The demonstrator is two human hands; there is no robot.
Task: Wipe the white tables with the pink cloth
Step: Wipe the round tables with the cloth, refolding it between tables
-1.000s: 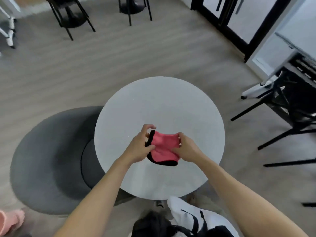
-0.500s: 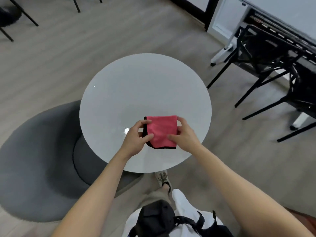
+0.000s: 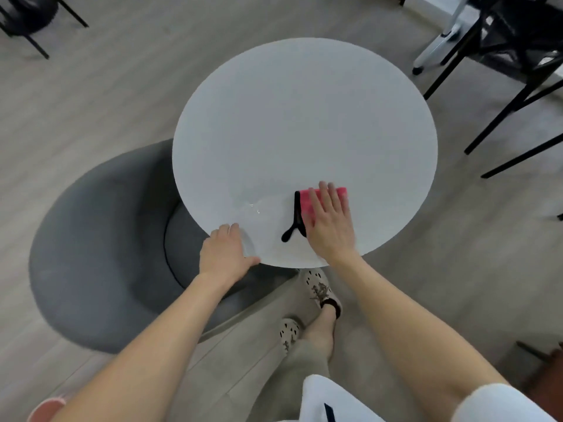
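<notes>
A round white table (image 3: 304,117) fills the middle of the view. The folded pink cloth (image 3: 305,202) with black trim lies flat on the table's near part. My right hand (image 3: 330,222) presses on the cloth with straight fingers and covers most of it. My left hand (image 3: 227,254) grips the table's near left edge, thumb on the rim and fingertips on the top. A small wet glint shows on the table left of the cloth.
A grey round chair (image 3: 100,248) sits under the table's left side. Black chair legs (image 3: 499,108) and a white stand foot stand at the right. Another black chair (image 3: 27,22) is far left. My feet (image 3: 323,292) are just below the table's near edge.
Both hands held the cloth folded above the table before. Now the cloth lies on the table under my right hand, and my left hand has let go and taken the table's edge.
</notes>
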